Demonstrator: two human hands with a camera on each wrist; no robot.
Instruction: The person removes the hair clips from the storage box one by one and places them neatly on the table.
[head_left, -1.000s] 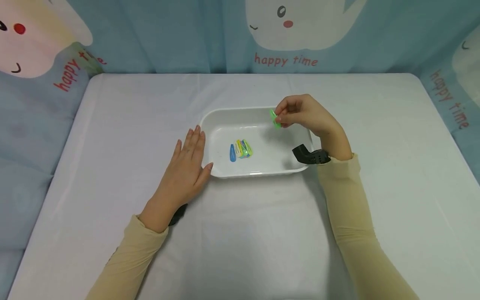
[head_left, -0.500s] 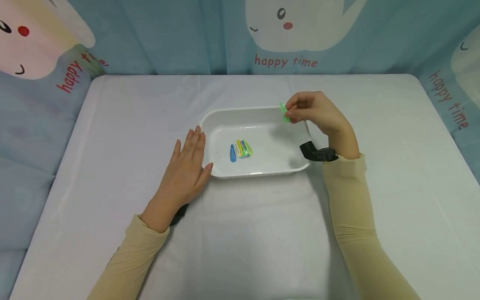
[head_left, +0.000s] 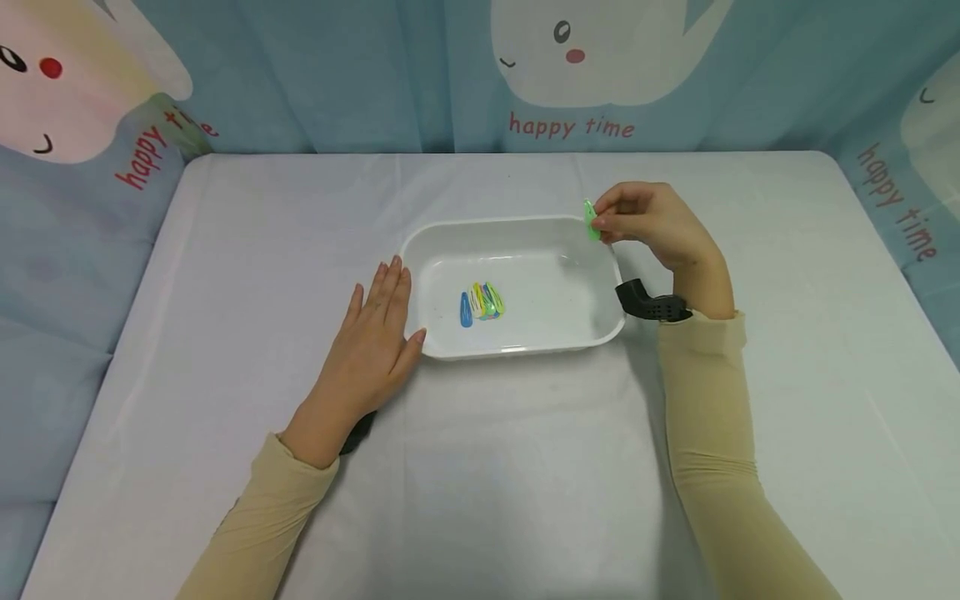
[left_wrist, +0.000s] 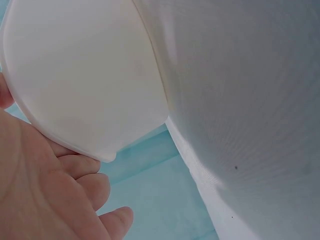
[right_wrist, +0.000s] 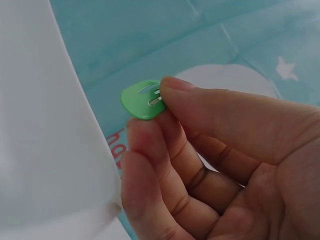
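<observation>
Between thumb and fingertips my right hand (head_left: 660,218) pinches a green snap hair clip (right_wrist: 142,99), held above the far right corner of a white tray (head_left: 525,345). On the tray's floor, left of its middle, lies a small cluster of hair clips (head_left: 487,301) in yellow, white, green and blue. A blue hair clip (head_left: 466,309) lies at the left end of that cluster. My left hand (head_left: 367,337) rests with fingers straight against the tray's left rim. The left wrist view shows its fingers touching the tray's outer wall (left_wrist: 85,75).
A white cloth covers the table (head_left: 510,467). Behind it and at both sides hangs a blue curtain (head_left: 360,75) with pale cartoon figures and red lettering. Dark wrist cameras sit on both wrists.
My right hand has moved right with the green hair clip, from above the tray's inside to its far right corner. The left hand and the clips in the tray stay put.
</observation>
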